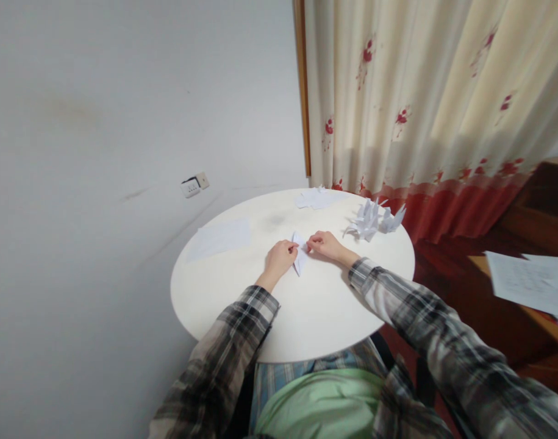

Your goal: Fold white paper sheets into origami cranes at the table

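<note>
A small folded piece of white paper (pixel 299 256) lies near the middle of the round white table (pixel 306 317), narrow and pointed at both ends. My left hand (pixel 279 256) pinches its left edge with the fingers curled. My right hand (pixel 323 244) pinches its upper right edge, fingers closed too. Both hands rest on the tabletop, with plaid sleeves behind them.
A flat white sheet (pixel 220 239) lies at the table's left. More paper (pixel 318 197) sits at the far edge, and several folded paper cranes (pixel 372 221) stand at the right. A curtain (pixel 425 97) hangs behind. A wooden desk with papers (pixel 530 280) is at the right.
</note>
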A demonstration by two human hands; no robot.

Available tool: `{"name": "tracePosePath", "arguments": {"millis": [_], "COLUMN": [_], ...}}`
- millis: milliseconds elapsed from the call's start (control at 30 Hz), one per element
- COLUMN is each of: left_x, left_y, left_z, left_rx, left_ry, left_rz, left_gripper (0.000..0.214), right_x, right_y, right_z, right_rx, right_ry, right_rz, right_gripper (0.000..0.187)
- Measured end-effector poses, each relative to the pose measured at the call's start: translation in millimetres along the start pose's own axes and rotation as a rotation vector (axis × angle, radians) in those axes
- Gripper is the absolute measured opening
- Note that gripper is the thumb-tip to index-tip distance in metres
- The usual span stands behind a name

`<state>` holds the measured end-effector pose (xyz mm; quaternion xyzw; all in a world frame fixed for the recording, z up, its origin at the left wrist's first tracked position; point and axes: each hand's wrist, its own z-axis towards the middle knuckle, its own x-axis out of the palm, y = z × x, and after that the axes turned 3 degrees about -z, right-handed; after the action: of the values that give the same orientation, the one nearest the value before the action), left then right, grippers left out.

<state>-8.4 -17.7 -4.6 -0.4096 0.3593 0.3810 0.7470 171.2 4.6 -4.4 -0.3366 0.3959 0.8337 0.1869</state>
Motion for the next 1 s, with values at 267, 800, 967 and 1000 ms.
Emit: {"name": "tracePosePath", "arguments": {"millis": [267, 800, 967, 1000], "left_x": [3.8, 6.7, 5.5, 5.2], "left_y": [5.8, 7.6, 4.3, 4.0], "left_z": [5.1, 3.9, 3.1, 3.0], "left_rx": [0.016, 0.112, 0.098, 0.084], "left_ry": [0.064, 0.06, 0.036, 0.028], "left_rz": [-0.023, -0.198, -0.207, -0.211], "left_gripper": [0.026, 0.019, 0.013, 0.012], "right_x": [0.4, 7.7, 6.1, 5.8], "right_y": [4.9, -3.0, -3.9, -3.6], "right_z": [-1.2, -0.2, -0.3, -0.3], "right_rx": [-0.043, -0.086, -0.07, -0.057], "right_ry": [-0.001, -0.034, -0.025, -0.024], "right_rz": [0.031, 0.006, 0.016, 0.032], "right_gripper": [0.025, 0.013, 0.011, 0.01]}}
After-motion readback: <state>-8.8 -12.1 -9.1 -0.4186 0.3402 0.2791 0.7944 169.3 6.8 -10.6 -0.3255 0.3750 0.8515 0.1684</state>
